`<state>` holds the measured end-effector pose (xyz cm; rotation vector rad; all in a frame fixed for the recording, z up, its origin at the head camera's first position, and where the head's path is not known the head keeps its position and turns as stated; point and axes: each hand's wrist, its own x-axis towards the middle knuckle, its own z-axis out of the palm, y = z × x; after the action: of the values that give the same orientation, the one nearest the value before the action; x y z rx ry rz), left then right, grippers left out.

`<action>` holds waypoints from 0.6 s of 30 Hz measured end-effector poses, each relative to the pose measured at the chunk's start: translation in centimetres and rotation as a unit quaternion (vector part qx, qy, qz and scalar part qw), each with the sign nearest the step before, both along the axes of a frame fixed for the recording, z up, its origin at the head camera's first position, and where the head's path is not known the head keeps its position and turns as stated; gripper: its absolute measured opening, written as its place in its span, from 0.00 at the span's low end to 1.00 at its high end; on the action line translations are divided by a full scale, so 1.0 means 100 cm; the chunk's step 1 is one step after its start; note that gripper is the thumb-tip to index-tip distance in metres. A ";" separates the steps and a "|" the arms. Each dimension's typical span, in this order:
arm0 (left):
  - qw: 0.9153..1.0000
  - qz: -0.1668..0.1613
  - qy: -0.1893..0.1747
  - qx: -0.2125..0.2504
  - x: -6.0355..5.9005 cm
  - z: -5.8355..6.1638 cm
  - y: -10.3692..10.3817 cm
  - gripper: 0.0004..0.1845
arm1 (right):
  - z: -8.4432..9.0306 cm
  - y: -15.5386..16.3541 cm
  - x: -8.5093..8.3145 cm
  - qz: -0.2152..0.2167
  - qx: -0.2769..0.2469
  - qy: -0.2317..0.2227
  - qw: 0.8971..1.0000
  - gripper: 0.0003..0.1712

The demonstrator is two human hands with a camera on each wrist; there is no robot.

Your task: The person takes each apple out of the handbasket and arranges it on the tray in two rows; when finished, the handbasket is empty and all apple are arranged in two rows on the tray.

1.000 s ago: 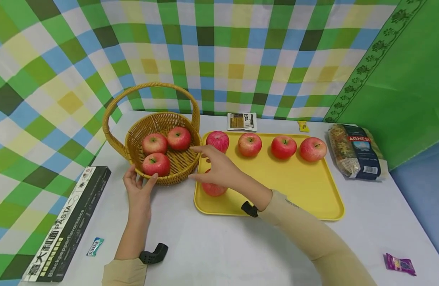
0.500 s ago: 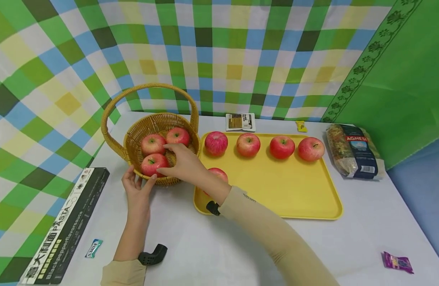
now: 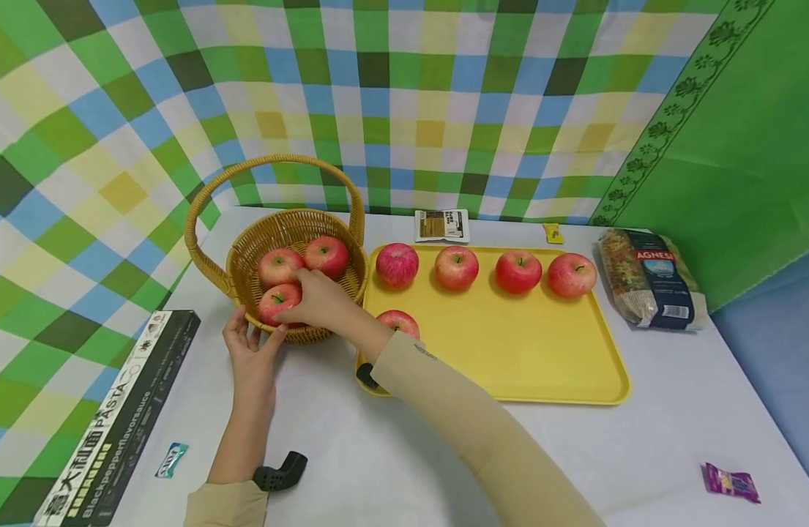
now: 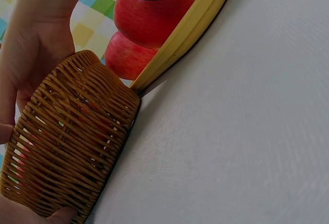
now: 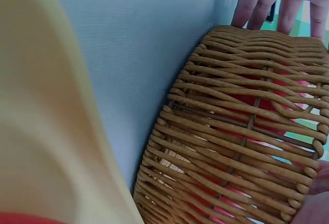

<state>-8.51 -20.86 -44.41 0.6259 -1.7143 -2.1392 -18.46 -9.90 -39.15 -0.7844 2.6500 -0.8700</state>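
Now: both hands at the woven basket

Right hand (image 3: pixel 318 298) reaches into the round woven wicker basket with the arched handle (image 3: pixel 341 282), at the far left of the white desk (image 3: pixel 391 454). Its fingers curl over the nearest red apple (image 3: pixel 277 301) in the basket; the grip is closed on that apple. Two more red apples (image 3: pixel 325 255) lie farther back in the basket. Left hand (image 3: pixel 249 350) rests against the near wall of the basket, fingers spread and straight, thumb touching the rim; its grip is wide and clasps nothing.

Just right of the basket sits a flat yellow plastic tray (image 3: pixel 549 351). Four red apples (image 3: pixel 457 266) stand in a row along its far edge, and a fifth apple (image 3: pixel 399 320) lies at its near left corner, partly hidden by the right sleeve.
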 end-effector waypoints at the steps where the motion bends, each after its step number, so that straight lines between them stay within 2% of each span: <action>1: 1.000 0.000 0.001 0.001 0.000 0.000 0.000 0.39 | -0.001 -0.002 -0.001 0.000 0.005 -0.004 1.000 0.45; 9: 1.000 0.003 0.006 0.008 0.001 0.001 0.000 0.40 | -0.005 -0.014 -0.006 -0.003 0.028 -0.032 0.999 0.49; 18: 1.000 -0.003 0.015 0.017 0.002 0.001 0.000 0.39 | -0.004 -0.018 -0.007 0.006 0.019 -0.048 0.999 0.47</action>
<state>-8.34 -20.86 -44.26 0.5961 -1.6708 -2.1751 -19.15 -11.66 -39.58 -0.7286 2.5678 -0.8310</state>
